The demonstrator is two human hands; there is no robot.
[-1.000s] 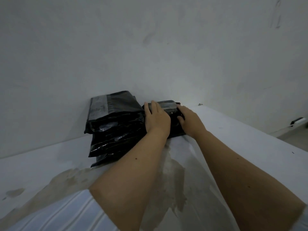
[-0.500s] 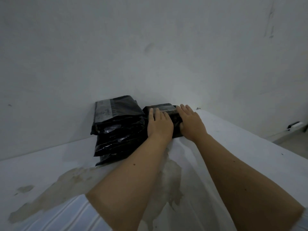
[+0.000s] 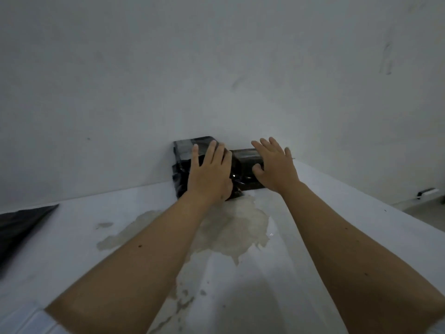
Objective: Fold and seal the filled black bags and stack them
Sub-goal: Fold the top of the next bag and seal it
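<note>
A stack of sealed black bags (image 3: 182,165) stands against the wall at the back of the white table (image 3: 337,213). A smaller folded black bag (image 3: 244,165) sits just to the right of the stack. My left hand (image 3: 210,172) lies flat with straight fingers over the front of the stack. Fingers spread, my right hand (image 3: 274,165) hovers at the smaller bag's right side, its thumb touching the bag. Much of both piles is hidden behind my hands.
Another black bag (image 3: 21,225) lies at the table's left edge. A worn, stained patch (image 3: 228,227) covers the tabletop between my forearms. The white wall (image 3: 216,68) rises straight behind the bags. The table's right edge drops to the floor.
Both hands have opened and lifted from gripping the smaller bag; the left has shifted onto the stack. The camera has turned, bringing the bag at the left into view.
</note>
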